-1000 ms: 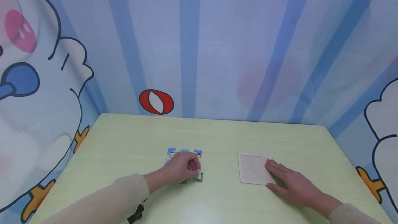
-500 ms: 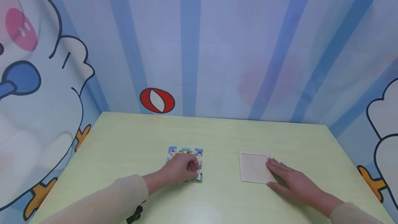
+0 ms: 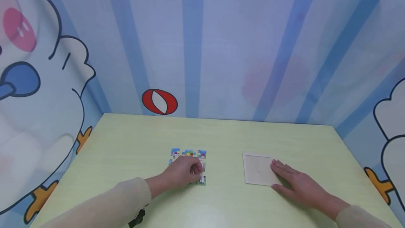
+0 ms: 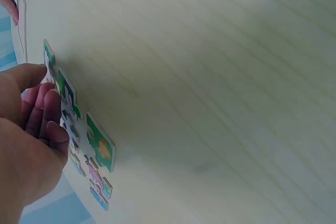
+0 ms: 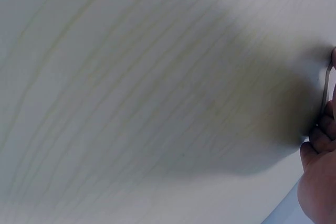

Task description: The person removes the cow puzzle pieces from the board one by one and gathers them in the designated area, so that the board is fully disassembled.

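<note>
Small picture puzzle pieces (image 3: 188, 153) lie in a loose square on the table, slightly apart, several partly hidden under my left hand (image 3: 183, 171). Its fingers are curled, and its thumb and fingertips close on a puzzle piece (image 3: 202, 181) at the near right corner of the group. In the left wrist view a fingertip meets the edge of that piece, while a green piece (image 4: 101, 142) lies flat nearby. To the right is a pale square puzzle tray (image 3: 257, 169) with a raised rim. My right hand (image 3: 299, 187) rests on its right edge, fingers straight.
The pale wood-grain table (image 3: 221, 207) reaches back to a blue striped cloth backdrop (image 3: 218, 62) with cartoon prints. Bare tabletop separates the pieces from the tray. A dark strap (image 3: 137, 218) hangs below the left sleeve (image 3: 114, 200).
The left hand has drawn very slightly away from the top row, so a little more of its middle piece shows. The right hand and tray have stayed in place.
</note>
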`<state>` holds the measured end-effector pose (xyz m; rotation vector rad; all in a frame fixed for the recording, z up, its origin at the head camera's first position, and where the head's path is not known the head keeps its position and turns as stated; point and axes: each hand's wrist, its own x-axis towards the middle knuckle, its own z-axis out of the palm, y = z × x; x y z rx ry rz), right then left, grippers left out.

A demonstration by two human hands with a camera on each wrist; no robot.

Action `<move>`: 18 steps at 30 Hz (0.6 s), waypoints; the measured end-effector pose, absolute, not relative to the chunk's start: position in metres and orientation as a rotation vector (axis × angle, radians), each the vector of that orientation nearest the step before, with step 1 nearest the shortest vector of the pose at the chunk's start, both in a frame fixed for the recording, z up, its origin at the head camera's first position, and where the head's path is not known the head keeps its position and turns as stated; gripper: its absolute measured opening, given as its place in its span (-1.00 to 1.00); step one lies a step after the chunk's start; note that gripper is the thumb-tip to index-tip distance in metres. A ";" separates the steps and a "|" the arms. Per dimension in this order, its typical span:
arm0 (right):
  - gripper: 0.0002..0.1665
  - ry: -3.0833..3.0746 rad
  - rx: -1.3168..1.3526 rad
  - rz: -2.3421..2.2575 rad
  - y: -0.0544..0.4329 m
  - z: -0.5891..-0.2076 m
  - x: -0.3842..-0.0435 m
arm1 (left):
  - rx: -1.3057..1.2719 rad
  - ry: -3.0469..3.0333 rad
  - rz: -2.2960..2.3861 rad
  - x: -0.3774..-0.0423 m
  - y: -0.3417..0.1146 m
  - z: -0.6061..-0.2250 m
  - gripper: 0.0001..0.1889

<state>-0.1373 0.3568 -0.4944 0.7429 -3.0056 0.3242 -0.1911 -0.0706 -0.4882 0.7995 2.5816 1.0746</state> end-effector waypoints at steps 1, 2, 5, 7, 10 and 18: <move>-0.19 -3.007 0.741 0.327 0.357 -0.494 -0.137 | 0.808 2.585 1.069 -0.191 -0.071 -0.488 -0.86; -0.19 -3.006 0.742 0.327 0.357 -0.494 -0.137 | 0.815 2.588 1.063 -0.191 -0.071 -0.488 -0.86; -0.19 -2.997 0.743 0.327 0.357 -0.493 -0.136 | 0.832 2.585 1.046 -0.191 -0.072 -0.488 -0.82; -0.20 -2.990 0.748 0.325 0.357 -0.493 -0.136 | 0.830 2.576 1.027 -0.191 -0.072 -0.487 -0.78; -0.20 -2.991 0.750 0.323 0.357 -0.494 -0.136 | 0.821 2.570 0.991 -0.191 -0.073 -0.486 -0.74; -0.20 -2.998 0.744 0.322 0.356 -0.494 -0.136 | 0.854 2.599 0.936 -0.192 -0.073 -0.487 -0.74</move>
